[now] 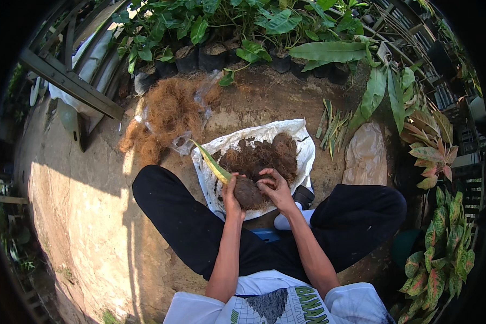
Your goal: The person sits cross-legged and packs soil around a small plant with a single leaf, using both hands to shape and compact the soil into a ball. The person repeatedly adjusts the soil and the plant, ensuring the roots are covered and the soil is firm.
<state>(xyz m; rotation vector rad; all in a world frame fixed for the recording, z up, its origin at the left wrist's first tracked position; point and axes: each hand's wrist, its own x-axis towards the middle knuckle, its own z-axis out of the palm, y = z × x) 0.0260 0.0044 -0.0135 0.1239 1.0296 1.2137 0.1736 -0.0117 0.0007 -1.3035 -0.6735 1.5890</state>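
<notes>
My left hand grips the left side of a round brown ball, its surface dark and fibrous. A yellow-edged green leaf, like a snake plant's, slants up and left from beside that hand's fingers. At the ball's upper right, my right hand has bent fingers with thumb and fingertips close together; whether they pinch a thread or fibre is too small to tell. Under both hands lies a white woven plastic sack. It carries a heap of dark brown fibrous material, with another rounded fibrous lump at its right.
Loose orange-brown coconut fibre with clear plastic lies at upper left. Cut leaf strips and a translucent plastic bag are at right. Potted plants in black bags line the back. A metal frame stands left.
</notes>
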